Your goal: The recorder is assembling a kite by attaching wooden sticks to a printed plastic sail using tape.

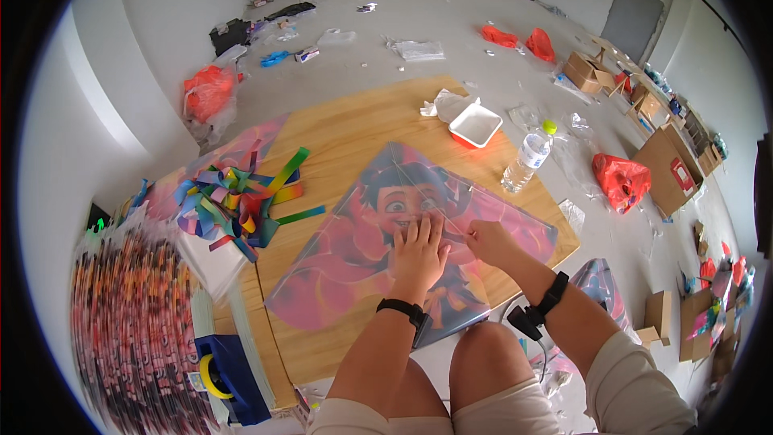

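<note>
A pink and purple kite [326, 286] printed with a big-eyed cartoon figure lies spread on the wooden table [354, 117] in front of me. My left hand [419, 254] rests flat on its middle, fingers stretched out over the printed face. Just to the right, my right hand [493, 243] is closed with the fingers curled in, low over the kite. Whatever it pinches, if anything, is hidden. A thin line or rod crosses the kite near the right hand.
Rainbow ribbons [241, 201] lie heaped at the table's left. A tall stack of printed sheets [133, 330] stands beside a blue tape dispenser [233, 379]. A white tray [475, 125] and a water bottle [529, 157] stand at the far right. Cardboard boxes [586, 72] and bags litter the floor.
</note>
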### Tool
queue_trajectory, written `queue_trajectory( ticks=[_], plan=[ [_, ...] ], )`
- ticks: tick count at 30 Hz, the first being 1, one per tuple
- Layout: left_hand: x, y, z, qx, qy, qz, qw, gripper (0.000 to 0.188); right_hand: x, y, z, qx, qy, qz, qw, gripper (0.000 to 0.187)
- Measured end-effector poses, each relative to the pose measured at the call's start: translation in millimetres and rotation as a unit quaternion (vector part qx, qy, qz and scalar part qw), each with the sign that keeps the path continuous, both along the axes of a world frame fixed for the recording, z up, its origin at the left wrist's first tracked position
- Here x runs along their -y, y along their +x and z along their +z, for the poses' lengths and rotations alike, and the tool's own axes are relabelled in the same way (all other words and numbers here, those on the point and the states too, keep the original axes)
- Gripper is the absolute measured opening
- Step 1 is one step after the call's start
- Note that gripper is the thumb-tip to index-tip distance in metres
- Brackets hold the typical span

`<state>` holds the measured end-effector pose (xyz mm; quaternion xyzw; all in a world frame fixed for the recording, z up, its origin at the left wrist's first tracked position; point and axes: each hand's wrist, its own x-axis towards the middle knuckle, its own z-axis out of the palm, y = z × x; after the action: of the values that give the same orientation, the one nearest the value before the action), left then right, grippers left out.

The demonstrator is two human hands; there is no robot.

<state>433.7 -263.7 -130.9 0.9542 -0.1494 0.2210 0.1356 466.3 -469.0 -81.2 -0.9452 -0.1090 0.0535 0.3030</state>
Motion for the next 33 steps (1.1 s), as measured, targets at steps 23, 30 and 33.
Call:
queue_trajectory(
  ticks=[23, 30, 33],
  plan=[
    [15, 15, -10, -0.004, 0.053, 0.012, 0.999, 0.056, 45, 84, 80, 0.143, -0.291, -0.012, 0.946, 0.012],
    [-1, 16, 9, -0.053, -0.051, -0.017, 0.997, 0.052, 51, 17, 103, 0.002, 0.023, -0.029, 0.999, 0.010],
    [-6, 20, 35, -0.092, -0.238, -0.050, 0.966, 0.048, 38, -40, 109, -0.048, 0.120, -0.032, 0.991, 0.011]
  ],
)
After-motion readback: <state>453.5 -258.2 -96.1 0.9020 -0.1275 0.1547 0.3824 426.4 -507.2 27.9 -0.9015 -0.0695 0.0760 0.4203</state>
